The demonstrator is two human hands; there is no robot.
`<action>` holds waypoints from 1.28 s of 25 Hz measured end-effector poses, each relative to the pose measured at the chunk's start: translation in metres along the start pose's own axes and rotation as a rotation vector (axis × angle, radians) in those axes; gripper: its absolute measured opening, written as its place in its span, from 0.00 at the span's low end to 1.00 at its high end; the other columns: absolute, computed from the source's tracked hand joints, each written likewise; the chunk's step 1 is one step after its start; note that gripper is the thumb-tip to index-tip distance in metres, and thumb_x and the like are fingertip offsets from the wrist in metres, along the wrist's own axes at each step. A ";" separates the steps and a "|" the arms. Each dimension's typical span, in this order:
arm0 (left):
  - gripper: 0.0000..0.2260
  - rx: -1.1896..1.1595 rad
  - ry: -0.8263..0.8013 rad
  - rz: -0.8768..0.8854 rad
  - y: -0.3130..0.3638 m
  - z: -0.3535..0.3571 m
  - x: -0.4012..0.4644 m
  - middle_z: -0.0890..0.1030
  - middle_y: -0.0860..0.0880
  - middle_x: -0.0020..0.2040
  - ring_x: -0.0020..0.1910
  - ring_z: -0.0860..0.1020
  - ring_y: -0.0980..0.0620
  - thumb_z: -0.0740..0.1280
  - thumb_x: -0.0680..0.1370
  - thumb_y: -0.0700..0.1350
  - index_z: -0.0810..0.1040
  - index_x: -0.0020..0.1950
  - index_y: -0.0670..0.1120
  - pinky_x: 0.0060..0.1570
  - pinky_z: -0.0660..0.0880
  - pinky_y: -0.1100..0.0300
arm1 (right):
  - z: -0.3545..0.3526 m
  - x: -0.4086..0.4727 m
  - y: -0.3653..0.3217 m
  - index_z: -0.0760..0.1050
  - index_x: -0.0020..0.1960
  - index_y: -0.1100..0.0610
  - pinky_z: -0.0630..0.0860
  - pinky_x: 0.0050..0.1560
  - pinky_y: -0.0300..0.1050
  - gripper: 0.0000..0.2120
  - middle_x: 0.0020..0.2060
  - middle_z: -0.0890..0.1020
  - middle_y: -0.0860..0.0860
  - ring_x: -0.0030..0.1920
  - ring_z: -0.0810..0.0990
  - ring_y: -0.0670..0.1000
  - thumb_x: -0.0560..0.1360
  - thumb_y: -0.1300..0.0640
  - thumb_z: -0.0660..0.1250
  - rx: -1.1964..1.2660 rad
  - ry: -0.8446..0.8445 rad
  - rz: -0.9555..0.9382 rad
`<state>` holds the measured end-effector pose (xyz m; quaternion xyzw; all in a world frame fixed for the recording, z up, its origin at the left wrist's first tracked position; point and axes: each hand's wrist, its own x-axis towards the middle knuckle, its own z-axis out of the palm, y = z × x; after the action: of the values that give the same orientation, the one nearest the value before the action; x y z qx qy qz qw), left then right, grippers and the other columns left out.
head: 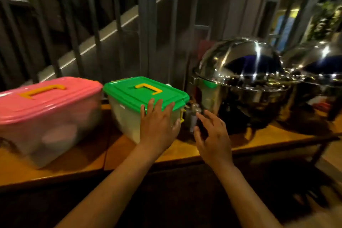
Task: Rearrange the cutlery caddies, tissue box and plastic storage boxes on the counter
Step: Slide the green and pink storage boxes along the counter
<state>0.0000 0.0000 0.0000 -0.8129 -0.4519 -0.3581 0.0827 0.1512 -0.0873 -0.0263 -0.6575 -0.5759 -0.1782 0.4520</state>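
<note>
Head view: left hand (157,126) flat, fingers spread against near right corner of green-lidded box (144,96) on wooden counter (74,155). Right hand (212,137) open, holding nothing, hovering beside it. Pink-lidded box (46,102) left; steel dome dish (240,79) right.

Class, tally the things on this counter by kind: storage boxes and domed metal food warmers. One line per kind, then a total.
Plastic storage boxes: 2, the pink-lidded box and the green-lidded box
Domed metal food warmers: 2, the nearer warmer and the farther warmer
Total: 4
</note>
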 end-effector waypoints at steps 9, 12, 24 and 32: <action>0.22 0.231 -0.109 0.015 -0.053 0.030 0.017 0.75 0.48 0.68 0.65 0.72 0.40 0.64 0.76 0.59 0.71 0.69 0.57 0.61 0.68 0.34 | 0.097 0.126 0.029 0.71 0.70 0.47 0.61 0.73 0.52 0.26 0.74 0.63 0.60 0.75 0.62 0.58 0.74 0.45 0.69 0.178 -0.411 0.280; 0.21 0.151 -0.017 0.074 -0.084 0.011 0.006 0.78 0.50 0.65 0.62 0.76 0.44 0.59 0.75 0.61 0.75 0.64 0.55 0.56 0.73 0.42 | 0.111 0.112 0.008 0.75 0.66 0.48 0.59 0.72 0.49 0.21 0.74 0.63 0.60 0.74 0.62 0.58 0.75 0.46 0.68 0.297 -0.426 0.238; 0.25 -0.432 0.125 -0.606 -0.130 0.000 0.019 0.79 0.40 0.60 0.60 0.77 0.42 0.59 0.69 0.51 0.79 0.62 0.44 0.62 0.72 0.49 | 0.108 0.037 -0.057 0.72 0.64 0.47 0.73 0.63 0.50 0.37 0.74 0.57 0.57 0.69 0.69 0.60 0.62 0.28 0.69 0.283 -0.198 0.146; 0.26 -0.384 0.036 -0.534 -0.148 -0.003 0.020 0.78 0.38 0.62 0.60 0.76 0.41 0.56 0.71 0.53 0.79 0.64 0.43 0.62 0.73 0.48 | 0.111 0.036 -0.068 0.70 0.65 0.46 0.74 0.63 0.53 0.38 0.74 0.55 0.55 0.70 0.67 0.59 0.62 0.27 0.67 0.250 -0.220 0.154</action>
<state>-0.1125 0.0980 -0.0132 -0.6599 -0.5718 -0.4601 -0.1611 0.0670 0.0177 -0.0315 -0.6538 -0.5875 0.0029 0.4768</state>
